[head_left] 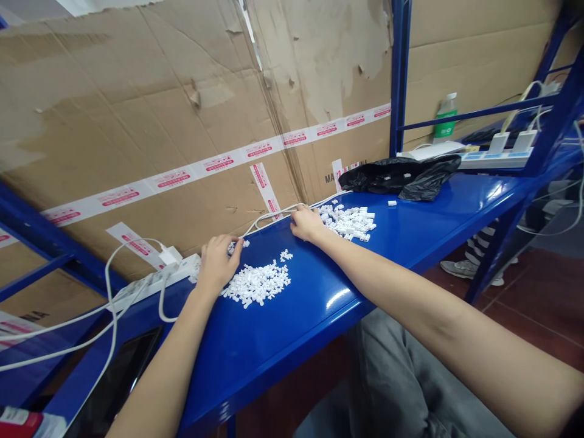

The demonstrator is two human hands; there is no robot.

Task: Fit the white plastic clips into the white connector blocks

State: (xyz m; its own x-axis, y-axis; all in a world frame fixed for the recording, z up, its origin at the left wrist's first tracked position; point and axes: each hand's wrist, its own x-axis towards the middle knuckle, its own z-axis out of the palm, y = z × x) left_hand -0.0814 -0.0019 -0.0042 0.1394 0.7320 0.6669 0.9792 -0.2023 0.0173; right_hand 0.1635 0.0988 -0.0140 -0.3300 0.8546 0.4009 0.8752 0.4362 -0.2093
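Note:
My left hand point(218, 263) rests on the blue table with thumb and fingers apart, beside some small white plastic pieces point(245, 244) partly hidden behind the thumb. Just right of its wrist lies a heap of small white pieces point(258, 283), with a little cluster point(285, 255) off its upper right side. My right hand point(307, 224) is at the left side of a second pile of larger white blocky pieces point(353, 222). Its fingers curl in towards the tabletop, and what is in them, if anything, is hidden.
Behind the blue table point(274, 347) stands a cardboard wall point(191, 109). A white cable runs along the back edge. At left are a power strip point(150, 283) and a dark-screened device point(118, 377). A black plastic bag point(401, 173) and a bottle point(446, 118) are at right.

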